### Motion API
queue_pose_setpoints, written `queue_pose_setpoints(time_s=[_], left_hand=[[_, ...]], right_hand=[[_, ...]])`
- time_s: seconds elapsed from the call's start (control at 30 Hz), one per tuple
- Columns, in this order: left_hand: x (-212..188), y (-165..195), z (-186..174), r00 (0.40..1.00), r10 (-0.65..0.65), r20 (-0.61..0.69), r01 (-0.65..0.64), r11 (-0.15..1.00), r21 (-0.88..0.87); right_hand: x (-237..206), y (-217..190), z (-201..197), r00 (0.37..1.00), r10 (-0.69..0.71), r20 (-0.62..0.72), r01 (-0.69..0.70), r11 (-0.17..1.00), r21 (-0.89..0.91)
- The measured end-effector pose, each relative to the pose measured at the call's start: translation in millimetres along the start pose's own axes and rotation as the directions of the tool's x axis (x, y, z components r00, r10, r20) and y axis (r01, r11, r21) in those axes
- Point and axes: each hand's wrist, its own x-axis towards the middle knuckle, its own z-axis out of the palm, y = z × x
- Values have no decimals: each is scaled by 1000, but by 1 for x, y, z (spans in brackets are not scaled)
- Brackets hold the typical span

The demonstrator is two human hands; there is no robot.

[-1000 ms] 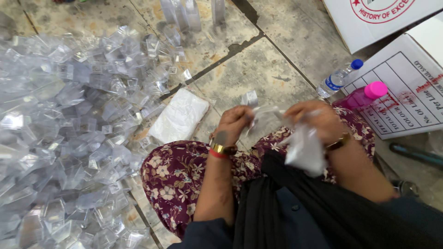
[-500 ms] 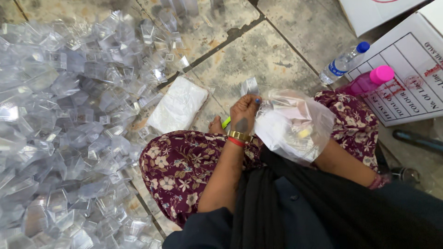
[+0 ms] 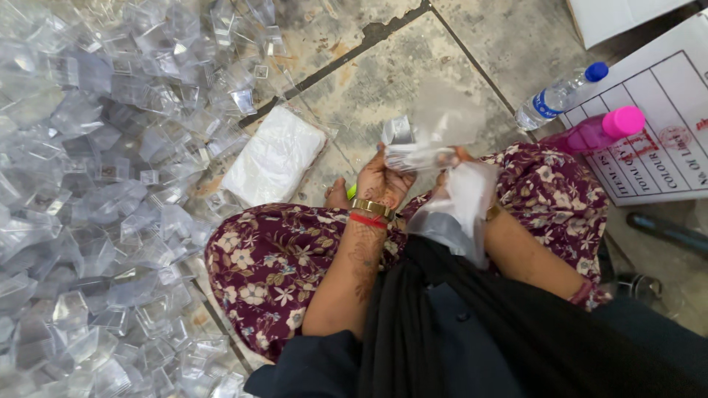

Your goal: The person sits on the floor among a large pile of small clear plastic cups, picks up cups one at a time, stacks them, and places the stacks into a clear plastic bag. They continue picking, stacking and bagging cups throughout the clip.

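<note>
— Looking down from the head camera, I see my left hand (image 3: pixel 382 183) pinching a small clear plastic piece (image 3: pixel 417 156) above the flowered lap (image 3: pixel 273 250). What do you make of its lie?

— Its long axis runs roughly side to side, one end toward the pink-capped bottle (image 3: pixel 596 133), the other toward the white packet (image 3: pixel 274 156). It sits nearly level, just beyond your left fingertips.

— And my right hand (image 3: pixel 459 171)?

— Mostly hidden behind a crumpled clear bag (image 3: pixel 461 206). It seems closed around the bag's upper part, with fingertips touching the far end of the plastic piece, but how tightly I cannot tell.

— So both hands meet on that piece?

— Yes, left fingers narrow on its near end, right at the other. Using the white packet as the mark: the piece is held just to its right, above the floor tile (image 3: pixel 398 81). The heap of clear plastic cups (image 3: pixel 96 184) spreads to the packet's left, touching its edge. The clear bottle with a blue cap (image 3: pixel 559 96) lies well to its right, beside the pink one, against a white printed sheet (image 3: pixel 664 125).
</note>
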Motion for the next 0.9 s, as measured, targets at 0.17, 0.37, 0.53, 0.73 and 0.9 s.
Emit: queue_pose_setpoints(time_s=[0.17,0.37,0.53,0.73,0.9], left_hand=[[10,7,-1,962,131,-238,-144,989,-38],[46,23,17,927,375,-12,-357,890,285],[95,34,9,729,657,-191,-198,470,860],[101,32,-51,515,804,-296,236,199,951],[124,56,-51,544,815,-198,350,-5,937]], right_hand=[[28,-1,-18,992,115,54,-113,992,-51],[105,-40,-58,965,232,-122,-262,836,-482],[183,-41,-82,906,-3,-424,-400,320,-859],[193,8,-105,932,21,-362,-315,-448,-837],[202,18,-114,937,-5,-349,-310,-467,-828]])
